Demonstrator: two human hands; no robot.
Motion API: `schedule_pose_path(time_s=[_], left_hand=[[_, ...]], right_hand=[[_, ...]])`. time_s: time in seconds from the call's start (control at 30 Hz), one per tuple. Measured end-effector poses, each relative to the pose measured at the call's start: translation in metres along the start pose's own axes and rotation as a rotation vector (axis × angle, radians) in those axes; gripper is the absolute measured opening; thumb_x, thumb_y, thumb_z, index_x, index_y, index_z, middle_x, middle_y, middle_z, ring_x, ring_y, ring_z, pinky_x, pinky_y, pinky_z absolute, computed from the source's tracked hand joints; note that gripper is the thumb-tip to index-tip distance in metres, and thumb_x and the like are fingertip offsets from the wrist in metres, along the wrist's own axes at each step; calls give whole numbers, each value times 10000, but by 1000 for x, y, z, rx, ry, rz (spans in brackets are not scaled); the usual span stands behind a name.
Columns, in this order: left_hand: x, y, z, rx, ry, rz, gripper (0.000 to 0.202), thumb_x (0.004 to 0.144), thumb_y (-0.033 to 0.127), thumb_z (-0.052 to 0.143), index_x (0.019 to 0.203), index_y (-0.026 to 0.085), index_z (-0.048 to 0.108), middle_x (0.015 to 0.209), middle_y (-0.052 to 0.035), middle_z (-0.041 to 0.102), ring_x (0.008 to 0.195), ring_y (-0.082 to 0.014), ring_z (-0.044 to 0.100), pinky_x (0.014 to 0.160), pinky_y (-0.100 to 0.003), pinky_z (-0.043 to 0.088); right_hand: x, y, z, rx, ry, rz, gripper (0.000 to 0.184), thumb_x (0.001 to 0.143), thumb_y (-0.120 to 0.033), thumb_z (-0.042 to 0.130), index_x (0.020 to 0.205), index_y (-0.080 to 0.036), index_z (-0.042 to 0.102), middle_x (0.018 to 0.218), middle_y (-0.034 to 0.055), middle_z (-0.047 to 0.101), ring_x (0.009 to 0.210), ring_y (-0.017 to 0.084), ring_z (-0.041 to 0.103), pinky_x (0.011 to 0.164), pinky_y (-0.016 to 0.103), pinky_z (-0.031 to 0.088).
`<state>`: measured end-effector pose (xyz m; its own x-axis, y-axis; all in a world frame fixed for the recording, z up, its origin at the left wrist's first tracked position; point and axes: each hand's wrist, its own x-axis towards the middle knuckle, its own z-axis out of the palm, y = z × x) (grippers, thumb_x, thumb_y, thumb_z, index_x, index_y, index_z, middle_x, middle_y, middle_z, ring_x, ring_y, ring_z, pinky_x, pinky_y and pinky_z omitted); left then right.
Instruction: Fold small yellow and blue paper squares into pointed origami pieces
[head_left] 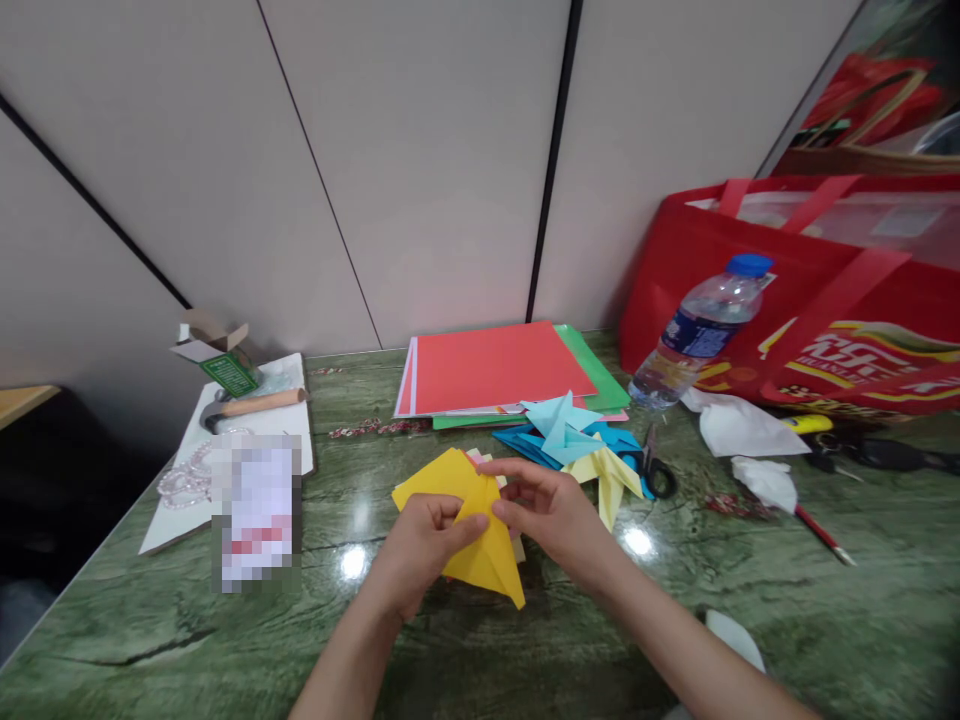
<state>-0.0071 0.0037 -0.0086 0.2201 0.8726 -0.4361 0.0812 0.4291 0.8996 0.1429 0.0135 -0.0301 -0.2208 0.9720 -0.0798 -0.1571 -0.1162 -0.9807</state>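
A partly folded sheet of yellow paper [487, 560] is held up between my two hands, with creases running through it. My left hand [427, 545] pinches its left side between thumb and bent fingers. On the other side, my right hand [540, 505] grips the paper's upper right edge with thumb and fingertips. Behind the yellow paper, bits of pink and pale paper show, mostly hidden. Just beyond my right hand lie folded paper pieces: a light blue one [562, 430], a darker blue one [517, 440] and a pale yellow one [609, 475].
Coloured sheets [495, 370] are stacked against the wall. Scissors [656, 475], a water bottle [697, 335] and a red bag [832, 300] stand or lie to the right. At left, a hammer [255, 404], a green box [229, 372] and beads [187, 475] rest on a white board [176, 520].
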Motion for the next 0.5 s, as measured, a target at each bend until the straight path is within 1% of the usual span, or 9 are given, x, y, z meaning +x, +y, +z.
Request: schedule_pose_path(time_s=[0.1,0.2,0.33,0.5], left_hand=[[-1,1,-1,-7,26,1,333,540,442,715,557,127,608,512,-1,574,454,-103,481,430,-200,307],[0,0,-4,-53,34,-2,333,526,422,734,551,122,592,514,-1,574,447,-93,479,429,-196,322],[2,-1,-6,-124,27,0,320,528,385,746,546,120,568,508,5,572,434,-75,473,424,-184,335],[3,-2,-8,-97,34,2,315,567,407,715,569,131,563,513,0,589,419,-93,500,391,-191,346]], right_hand=[[1,2,-1,13,-59,34,218,625,-274,683,826,-196,650,700,-10,600,623,124,545,509,234,470],[1,4,-2,22,-68,39,182,639,-327,687,743,-183,647,710,-1,623,628,132,574,536,246,483],[1,3,-3,35,-85,42,188,671,-332,662,780,-179,663,722,9,645,631,135,599,564,254,498],[1,1,-4,59,-139,53,157,658,-244,647,808,-200,668,729,-6,652,662,136,619,621,267,510]])
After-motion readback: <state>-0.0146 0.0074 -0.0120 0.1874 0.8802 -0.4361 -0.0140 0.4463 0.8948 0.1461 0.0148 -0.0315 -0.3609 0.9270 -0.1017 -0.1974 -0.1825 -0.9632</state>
